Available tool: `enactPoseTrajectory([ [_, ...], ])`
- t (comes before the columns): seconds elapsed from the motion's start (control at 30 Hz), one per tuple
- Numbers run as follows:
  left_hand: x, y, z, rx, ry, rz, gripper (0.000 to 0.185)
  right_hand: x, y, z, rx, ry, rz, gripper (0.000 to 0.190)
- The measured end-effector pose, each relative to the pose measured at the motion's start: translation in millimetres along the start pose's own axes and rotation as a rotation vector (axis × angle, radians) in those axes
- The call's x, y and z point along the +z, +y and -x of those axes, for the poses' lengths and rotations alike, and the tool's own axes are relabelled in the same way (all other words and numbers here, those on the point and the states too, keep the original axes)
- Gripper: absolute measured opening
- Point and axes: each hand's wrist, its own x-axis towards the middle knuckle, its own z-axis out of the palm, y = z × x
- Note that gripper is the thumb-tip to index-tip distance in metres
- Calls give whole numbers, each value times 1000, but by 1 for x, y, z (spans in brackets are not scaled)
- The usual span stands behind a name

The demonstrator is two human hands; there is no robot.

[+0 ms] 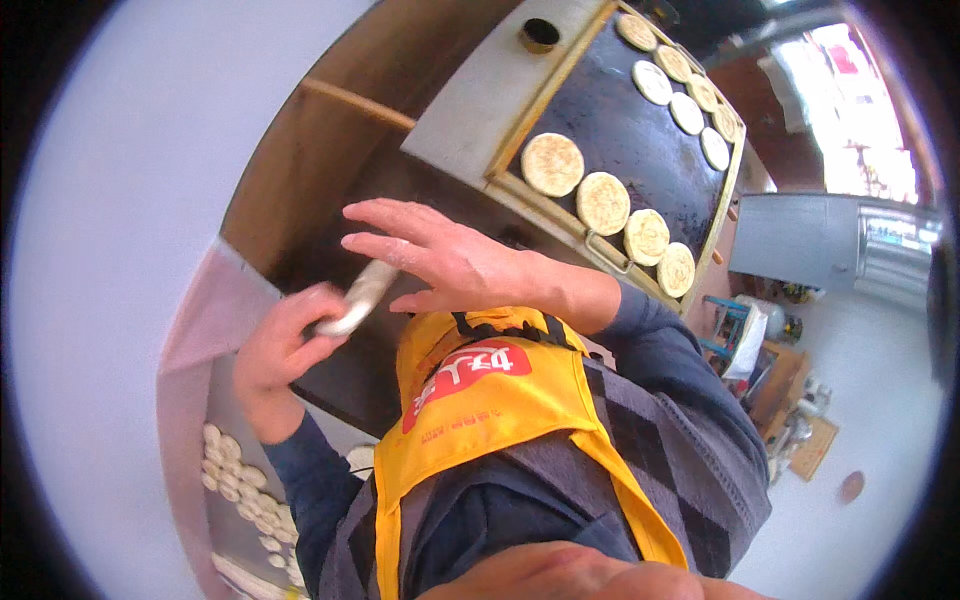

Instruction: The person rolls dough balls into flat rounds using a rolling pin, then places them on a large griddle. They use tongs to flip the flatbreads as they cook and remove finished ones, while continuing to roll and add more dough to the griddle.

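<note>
A flat white round of dough (363,300) is seen nearly edge-on in front of me. My left hand (292,337), slightly blurred, grips its lower end between thumb and curled fingers. Across from it, my right hand (450,259) has its fingers spread, with flour on them. Those fingers overlap the dough's upper end in view; whether they touch it I cannot tell. Beyond my right forearm lies a dark flat griddle (600,124) in a raised frame. Browned round flatbreads (604,203) line its near edge. Paler dough rounds (687,113) lie beside browned ones along the far side.
Many small dough pieces (247,487) cover a grey surface at lower left, beside a pinkish cloth (214,307). An open round tin (539,36) stands on the pale ledge (480,97) by the griddle. A metal handle (606,253) projects from the griddle's near side.
</note>
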Motion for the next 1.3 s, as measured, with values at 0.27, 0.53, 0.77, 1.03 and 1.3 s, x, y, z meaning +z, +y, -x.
enactPoseTrajectory([
  [0.27,46,-6,-382,93,-230,0,28,-167,126,127,775,381,-115,28],
  [0.53,77,-30,-652,315,61,-556,27,-329,345,179,625,488,465,27],
  [0.77,92,-127,-715,411,60,-991,47,-322,467,221,415,298,856,41],
  [1.03,111,-139,-733,258,144,-1254,61,-332,498,220,471,215,994,39],
  [1.3,146,-138,-733,323,87,-1284,74,-336,471,250,530,407,960,49],
])
